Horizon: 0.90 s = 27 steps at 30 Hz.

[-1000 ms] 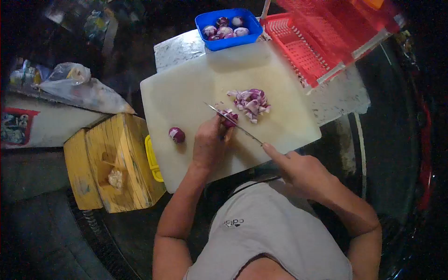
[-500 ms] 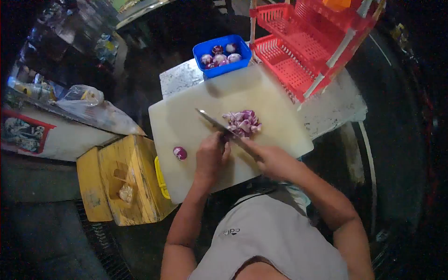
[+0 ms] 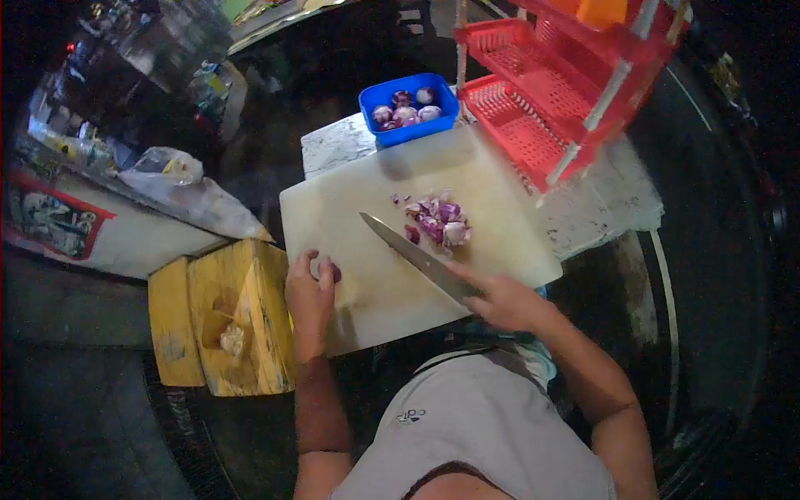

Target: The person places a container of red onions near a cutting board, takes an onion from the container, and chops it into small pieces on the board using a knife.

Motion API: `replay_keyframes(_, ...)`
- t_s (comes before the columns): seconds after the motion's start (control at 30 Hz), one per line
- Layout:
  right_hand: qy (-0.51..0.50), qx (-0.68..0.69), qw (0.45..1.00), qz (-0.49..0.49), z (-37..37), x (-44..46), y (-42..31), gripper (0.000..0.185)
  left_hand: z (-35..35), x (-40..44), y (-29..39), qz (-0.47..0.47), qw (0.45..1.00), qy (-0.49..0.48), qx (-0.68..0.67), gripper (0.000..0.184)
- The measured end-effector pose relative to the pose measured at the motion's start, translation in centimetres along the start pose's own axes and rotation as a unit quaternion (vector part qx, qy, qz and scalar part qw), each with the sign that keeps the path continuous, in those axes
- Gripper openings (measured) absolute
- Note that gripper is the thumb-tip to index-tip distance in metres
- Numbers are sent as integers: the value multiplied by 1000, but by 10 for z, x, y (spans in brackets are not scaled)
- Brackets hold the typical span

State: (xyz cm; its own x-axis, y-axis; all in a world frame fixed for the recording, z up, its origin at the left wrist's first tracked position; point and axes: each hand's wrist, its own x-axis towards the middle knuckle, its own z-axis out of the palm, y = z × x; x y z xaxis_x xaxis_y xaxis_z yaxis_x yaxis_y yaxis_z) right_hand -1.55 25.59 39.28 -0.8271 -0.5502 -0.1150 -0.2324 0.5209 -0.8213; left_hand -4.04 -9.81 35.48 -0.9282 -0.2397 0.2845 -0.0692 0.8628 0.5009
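On the left part of the white cutting board [image 3: 367,308], my left hand [image 3: 310,292] is at a whole red onion [image 3: 334,271], its fingers apart around it. My right hand [image 3: 504,298] grips the handle of a large knife [image 3: 421,260], whose blade points up and left over the middle of the board. Beyond the blade lies a pile of chopped red onion [image 3: 437,218], with a few small bits to its left.
A blue container [image 3: 410,136] with several onions stands behind the board. At the back right is a red basket rack [image 3: 533,133]. Yellow wooden boxes [image 3: 250,317] stand at the left, below a plastic bag [image 3: 179,183].
My left hand has left the onion piece by the knife and moved left to the whole onion. The knife has come away from the cut pieces, which now lie in the pile.
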Motion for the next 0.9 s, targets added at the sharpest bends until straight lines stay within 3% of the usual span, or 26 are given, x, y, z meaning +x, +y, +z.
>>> replay_keyframes(0.03,-29,19,997,63,-7,2,-5,67,-3,-3,-2,-7,1000,6,3,30)
replay_keyframes(0.07,-59,36,990,125,-14,5,-8,68,-6,-9,-3,-53,996,-58,-50,31)
replay_keyframes(0.1,-68,32,990,118,-19,7,-7,68,-11,-13,4,-98,982,-121,-104,32)
replay_keyframes(0.17,-55,40,985,161,-28,8,-6,68,-10,-18,12,-83,985,-98,-113,30)
replay_keyframes(0.23,-42,20,988,145,-31,5,-14,67,1,-17,16,-26,990,-80,-111,30)
replay_keyframes(0.3,37,-66,997,0,-29,2,-14,69,12,-14,22,-51,984,-97,-140,33)
replay_keyframes(0.37,40,-97,994,33,-29,4,-25,70,23,-8,27,44,998,-39,-26,34)
replay_keyframes(0.4,40,-124,990,61,-29,4,-29,70,26,-5,35,46,998,-40,-30,34)
replay_keyframes(0.47,64,-118,990,44,-22,2,-18,70,32,-1,59,115,979,77,152,35)
replay_keyframes(0.5,85,-110,990,24,-19,2,-14,70,42,1,66,115,979,75,150,35)
replay_keyframes(0.57,89,-105,990,27,-15,1,-13,69,69,3,81,206,978,12,2,27)
replay_keyframes(0.6,93,-98,990,27,-13,1,-14,68,81,4,92,203,979,12,1,27)
replay_keyframes(0.67,85,-102,990,41,-13,2,-22,69,97,8,107,158,980,-117,-18,21)
replay_keyframes(0.8,90,-127,987,39,-7,3,-19,72,96,18,92,156,975,-149,-61,16)
replay_keyframes(0.9,86,-134,987,13,2,4,-11,74,87,14,74,183,952,-202,-137,28)
